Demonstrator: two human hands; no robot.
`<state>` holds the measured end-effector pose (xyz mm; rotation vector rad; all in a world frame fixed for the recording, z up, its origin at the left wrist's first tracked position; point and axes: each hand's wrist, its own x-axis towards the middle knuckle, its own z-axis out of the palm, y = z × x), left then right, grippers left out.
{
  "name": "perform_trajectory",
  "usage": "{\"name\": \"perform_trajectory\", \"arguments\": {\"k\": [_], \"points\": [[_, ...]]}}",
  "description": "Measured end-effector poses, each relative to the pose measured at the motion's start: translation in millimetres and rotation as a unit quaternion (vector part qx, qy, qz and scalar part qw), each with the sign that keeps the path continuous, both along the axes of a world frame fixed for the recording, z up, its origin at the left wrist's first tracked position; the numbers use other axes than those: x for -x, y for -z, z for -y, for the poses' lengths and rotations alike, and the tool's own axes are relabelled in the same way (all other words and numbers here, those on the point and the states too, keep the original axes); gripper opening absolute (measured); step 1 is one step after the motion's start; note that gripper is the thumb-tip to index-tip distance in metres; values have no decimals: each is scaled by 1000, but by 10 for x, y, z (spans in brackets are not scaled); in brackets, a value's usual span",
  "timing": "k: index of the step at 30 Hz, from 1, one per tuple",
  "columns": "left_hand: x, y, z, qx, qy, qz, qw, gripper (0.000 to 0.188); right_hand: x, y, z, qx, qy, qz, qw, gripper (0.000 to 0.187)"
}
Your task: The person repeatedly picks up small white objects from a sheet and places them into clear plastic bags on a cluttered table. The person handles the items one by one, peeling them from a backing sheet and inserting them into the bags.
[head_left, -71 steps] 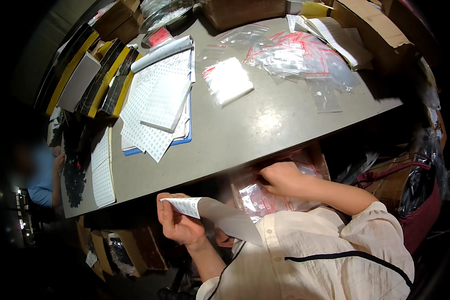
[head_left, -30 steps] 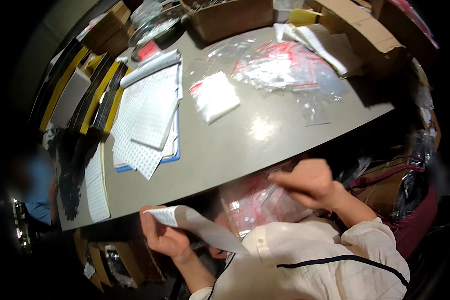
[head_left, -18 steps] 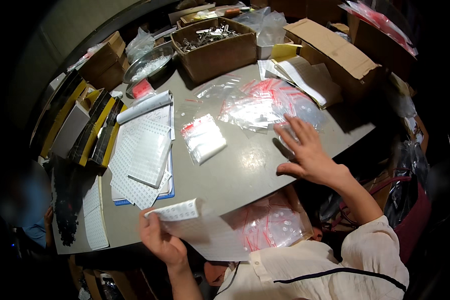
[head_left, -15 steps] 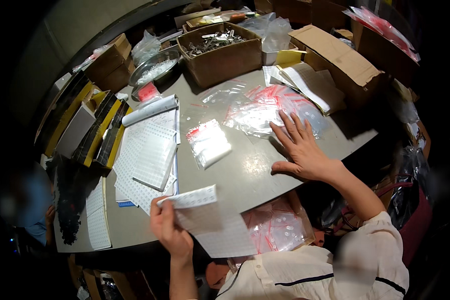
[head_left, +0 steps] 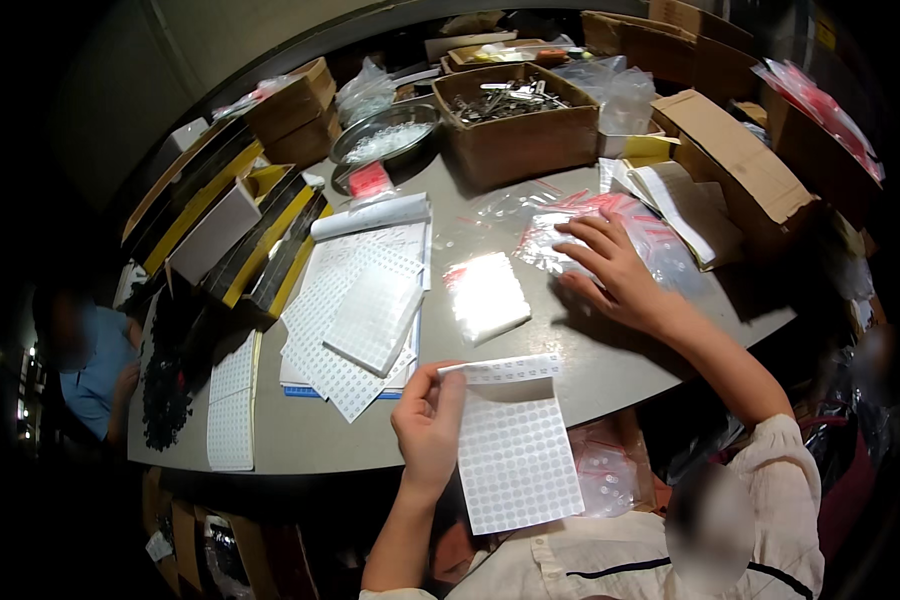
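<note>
My left hand [head_left: 431, 425] pinches the upper left edge of a white label sheet [head_left: 520, 455] covered in rows of small round stickers. The sheet hangs over the table's front edge, its top strip folded over. On the table, a pile of clear zip bags [head_left: 660, 240] with red seal strips lies under my right hand [head_left: 618, 272]. That hand is open, with its fingers slightly bent and the tips at the pile's left part. A neat stack of small zip bags [head_left: 487, 300] rests to the left of it. More sticker sheets [head_left: 373, 318] lie on a notepad [head_left: 370, 217].
A cardboard box of metal parts [head_left: 520, 140] stands at the back, beside a bowl of small clear pieces [head_left: 385, 145]. Black and yellow boxes [head_left: 260, 240] line the left side, near a heap of small black parts [head_left: 168, 375]. Another person [head_left: 95, 365] sits far left.
The view has swung left, so the table appears further right. The label sheet has turned to show its sticker rows. My right hand's fingers have drawn closer together and shifted left over the bags.
</note>
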<state>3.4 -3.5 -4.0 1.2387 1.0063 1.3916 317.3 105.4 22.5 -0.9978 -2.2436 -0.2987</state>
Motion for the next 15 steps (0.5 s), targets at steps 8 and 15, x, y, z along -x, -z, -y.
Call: {"name": "perform_trajectory", "arguments": {"k": [8, 15], "points": [[-49, -67, 99, 20, -37, -74, 996, 13, 688, -135, 707, 348, -156, -95, 919, 34], [-102, -125, 140, -38, -90, -227, 969, 18, 763, -176, 730, 339, -132, -82, 928, 33]]}}
